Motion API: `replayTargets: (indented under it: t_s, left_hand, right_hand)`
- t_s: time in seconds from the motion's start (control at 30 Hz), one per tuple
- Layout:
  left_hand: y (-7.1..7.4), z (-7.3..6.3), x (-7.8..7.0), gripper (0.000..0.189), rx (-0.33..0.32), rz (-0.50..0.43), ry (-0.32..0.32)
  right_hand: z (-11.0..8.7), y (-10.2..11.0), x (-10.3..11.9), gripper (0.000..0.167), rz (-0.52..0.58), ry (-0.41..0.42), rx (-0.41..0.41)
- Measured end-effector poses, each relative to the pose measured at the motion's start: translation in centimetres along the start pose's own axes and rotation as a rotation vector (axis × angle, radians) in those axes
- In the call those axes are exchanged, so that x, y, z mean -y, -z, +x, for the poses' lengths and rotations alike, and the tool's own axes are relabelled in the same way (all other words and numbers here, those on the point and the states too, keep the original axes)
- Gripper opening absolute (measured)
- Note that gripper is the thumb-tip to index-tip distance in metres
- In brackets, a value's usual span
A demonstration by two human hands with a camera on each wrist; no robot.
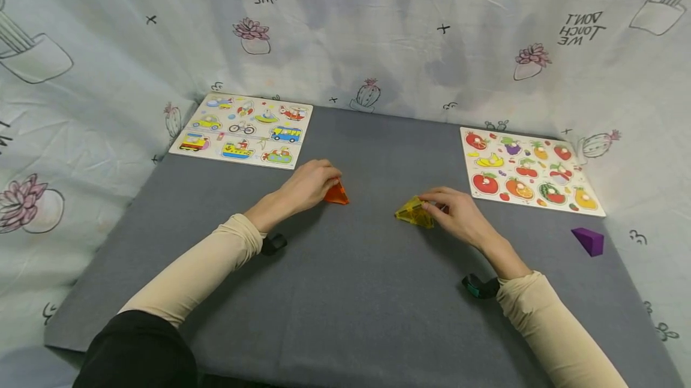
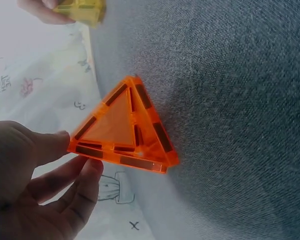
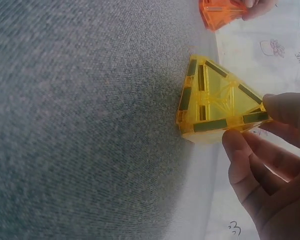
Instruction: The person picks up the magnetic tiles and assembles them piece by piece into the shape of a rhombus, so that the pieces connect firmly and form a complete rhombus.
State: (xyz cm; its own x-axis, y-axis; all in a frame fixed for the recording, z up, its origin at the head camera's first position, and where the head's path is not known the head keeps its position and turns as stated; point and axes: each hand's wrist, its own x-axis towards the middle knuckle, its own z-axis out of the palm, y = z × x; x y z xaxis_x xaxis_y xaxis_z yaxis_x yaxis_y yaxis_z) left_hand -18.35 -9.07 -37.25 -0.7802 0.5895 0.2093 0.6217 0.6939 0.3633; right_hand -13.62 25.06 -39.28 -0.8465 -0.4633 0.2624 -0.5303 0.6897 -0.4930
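Note:
An orange translucent pyramid [image 2: 110, 125] with dark strips along its edges is pinched at one corner by the left hand [image 1: 310, 187], between thumb and fingertips. To its right, the right hand [image 1: 456, 214] pinches a corner of a yellow translucent pyramid [image 3: 222, 102] built the same way. Both pyramids are at or just over the grey cloth; the head view does not settle whether they touch it. A gap of cloth separates the two pyramids. In the left wrist view, part of the yellow pyramid [image 2: 85, 11] shows at the top edge.
On the grey table [image 1: 345, 304], a vehicle puzzle board [image 1: 216, 142] lies at the back left and a fruit puzzle board [image 1: 504, 172] at the back right. A purple wedge-shaped block [image 1: 589, 241] sits near the right edge. Printed curtains [image 1: 351, 28] hang behind and beside the table.

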Motion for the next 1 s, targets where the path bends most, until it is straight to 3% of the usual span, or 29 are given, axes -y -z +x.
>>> replayTargets:
  t_s: [0.33, 0.6, 0.8, 1.0]
  left_hand:
    - [-0.1, -0.2, 0.0, 0.018, -0.019, -0.016, 0.024]
    - [-0.5, -0.4, -0.9, 0.019, 0.009, -0.023, 0.044]
    - [-0.8, -0.2, -1.7, 0.022, 0.03, -0.035, 0.063]
    - [-0.9, -0.6, -1.5, 0.026, 0.059, -0.044, 0.1]
  right_hand:
    - [-0.2, 0.1, -0.2, 0.017, 0.003, -0.046, -0.026]
    - [-0.3, 0.0, -0.1, 0.017, -0.024, -0.098, -0.02]
    - [-0.4, -0.2, 0.3, 0.02, -0.037, -0.145, -0.026]
    - [-0.7, -0.2, 0.2, 0.03, -0.057, -0.182, -0.001]
